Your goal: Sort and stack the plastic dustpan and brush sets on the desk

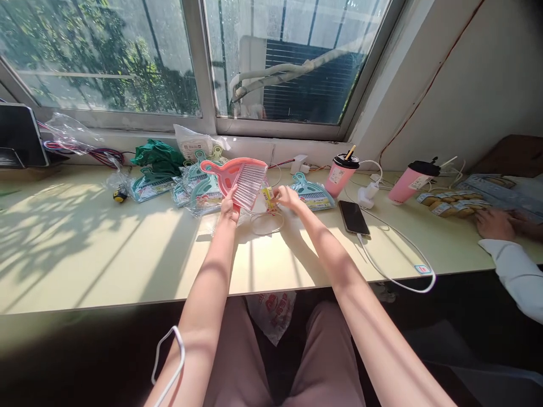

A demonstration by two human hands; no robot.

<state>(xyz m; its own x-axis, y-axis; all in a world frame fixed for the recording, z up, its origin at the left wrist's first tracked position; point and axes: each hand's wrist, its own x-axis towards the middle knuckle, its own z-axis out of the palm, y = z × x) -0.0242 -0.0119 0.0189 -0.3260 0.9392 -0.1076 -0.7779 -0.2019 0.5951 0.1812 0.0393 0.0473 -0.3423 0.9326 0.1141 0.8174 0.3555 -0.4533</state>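
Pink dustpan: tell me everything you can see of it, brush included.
The pink dustpan looks like smooth plastic, with a rounded handle ending in a loop at its left. A brush with pale, glossy bristles lies against it, bristles facing the camera. Tilted, it is held up by the left hand, thumb in front, with packaged sets behind it. The right hand is just right of it, at a yellow label; whether that label touches it is unclear.

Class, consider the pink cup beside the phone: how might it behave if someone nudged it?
The pink cup looks apt to tip if pushed near its black lid, being tall and narrow. On its side, its round body would probably roll. Its weight is uncertain, since the opaque wall hides whatever is inside.
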